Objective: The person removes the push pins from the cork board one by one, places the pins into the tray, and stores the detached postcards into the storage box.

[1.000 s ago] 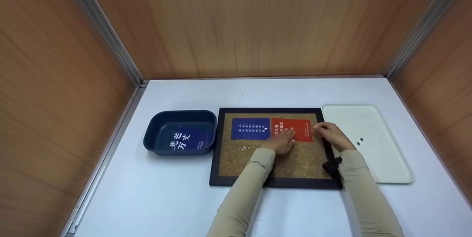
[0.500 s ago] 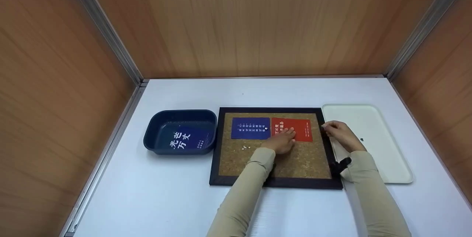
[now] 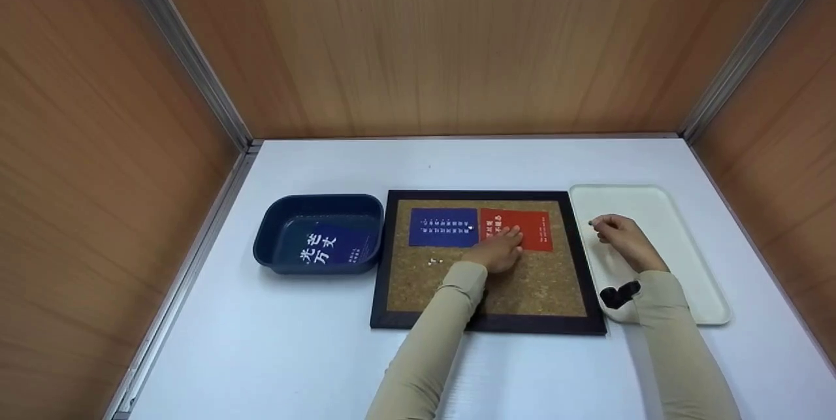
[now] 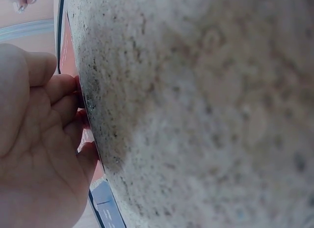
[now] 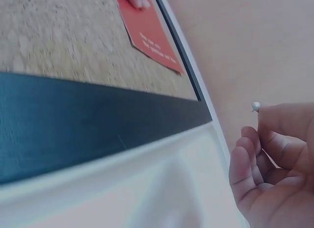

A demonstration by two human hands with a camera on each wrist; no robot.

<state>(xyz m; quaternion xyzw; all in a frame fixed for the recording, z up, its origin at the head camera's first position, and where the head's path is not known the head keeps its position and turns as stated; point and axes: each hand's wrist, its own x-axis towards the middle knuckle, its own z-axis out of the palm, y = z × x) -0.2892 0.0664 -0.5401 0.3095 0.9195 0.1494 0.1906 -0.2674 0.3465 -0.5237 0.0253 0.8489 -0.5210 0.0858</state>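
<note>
My left hand lies with its fingers on a red card, pressing it to a cork board. In the left wrist view the fingertips meet the card, with the palm off the cork. My right hand is over the pale tray, pinching a small silvery thumbtack between thumb and forefinger, its short point showing. To the left of the red card is a blue card with a tack at its right side.
Several small white tacks lie on the cork below the blue card. A dark blue basin holding dark blue printed cards stands left of the board. The board's black frame borders the tray. Wooden panels surround the table.
My right hand has moved right with the thumbtack, from the red card's right edge across the black frame to over the tray. The left hand has stayed on the red card.
</note>
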